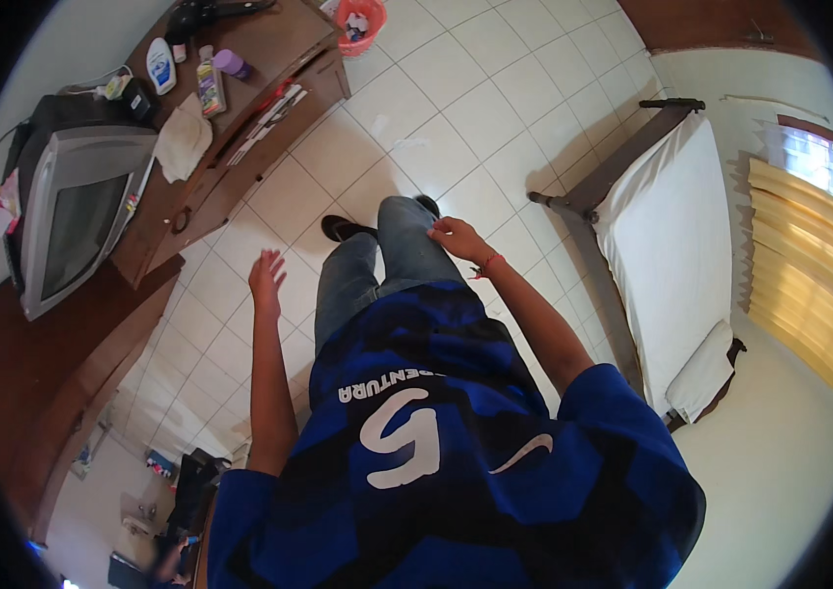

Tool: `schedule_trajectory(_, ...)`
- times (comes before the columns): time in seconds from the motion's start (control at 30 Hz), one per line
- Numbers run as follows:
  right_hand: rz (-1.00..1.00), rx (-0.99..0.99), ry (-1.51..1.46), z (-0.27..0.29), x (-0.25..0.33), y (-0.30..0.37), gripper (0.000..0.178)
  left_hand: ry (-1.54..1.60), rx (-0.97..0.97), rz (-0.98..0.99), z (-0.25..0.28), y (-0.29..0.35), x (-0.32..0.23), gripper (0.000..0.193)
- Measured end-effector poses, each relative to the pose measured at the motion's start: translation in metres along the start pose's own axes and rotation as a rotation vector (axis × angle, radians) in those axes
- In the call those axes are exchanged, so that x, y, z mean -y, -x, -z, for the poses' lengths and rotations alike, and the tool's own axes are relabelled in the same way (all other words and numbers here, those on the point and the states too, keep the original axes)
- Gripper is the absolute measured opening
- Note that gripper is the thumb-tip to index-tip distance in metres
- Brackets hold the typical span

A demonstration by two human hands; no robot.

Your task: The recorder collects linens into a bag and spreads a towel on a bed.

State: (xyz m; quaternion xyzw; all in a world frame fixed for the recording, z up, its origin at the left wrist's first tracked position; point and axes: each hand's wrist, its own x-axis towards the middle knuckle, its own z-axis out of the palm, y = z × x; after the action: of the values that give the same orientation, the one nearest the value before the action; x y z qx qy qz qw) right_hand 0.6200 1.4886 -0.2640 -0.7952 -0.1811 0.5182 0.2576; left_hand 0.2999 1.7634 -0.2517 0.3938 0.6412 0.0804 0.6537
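Observation:
My left hand (pixel 267 280) hangs in the air to the left of my legs, over the tiled floor. Its fingers are spread and nothing is in it. My right hand (pixel 456 239) is beside my right thigh, fingers loosely bent, with no object visible in it. A red bracelet (pixel 487 266) circles that wrist. Nearest to my left hand is the brown wooden cabinet (pixel 166 211), a grey box television (pixel 87 216) on it. A pale cloth (pixel 183 137) lies at the cabinet's edge, close to a white bottle (pixel 160 65), a clear bottle (pixel 210 83) and a purple-capped container (pixel 232 64).
A black hair dryer (pixel 202 18) lies at the far end of the cabinet, and an open drawer (pixel 264 123) juts out below. A red basket (pixel 361 27) stands on the floor beyond. To the right is a bed (pixel 667 255) with a white sheet, near a yellow curtain (pixel 799 275).

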Motion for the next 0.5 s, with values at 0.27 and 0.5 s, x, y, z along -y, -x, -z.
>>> schedule_trajectory(0.27, 0.066, 0.103, -0.532, -0.042, 0.149, -0.121, 0.033, 0.014, 0.182, -0.014, -0.041, -0.067, -0.098, 0.051)
schedule_trajectory(0.5, -0.131, 0.008, -0.786, -0.081, 0.245, -0.239, 0.047, 0.238, 0.227, 0.000, -0.102, -0.113, -0.165, 0.049)
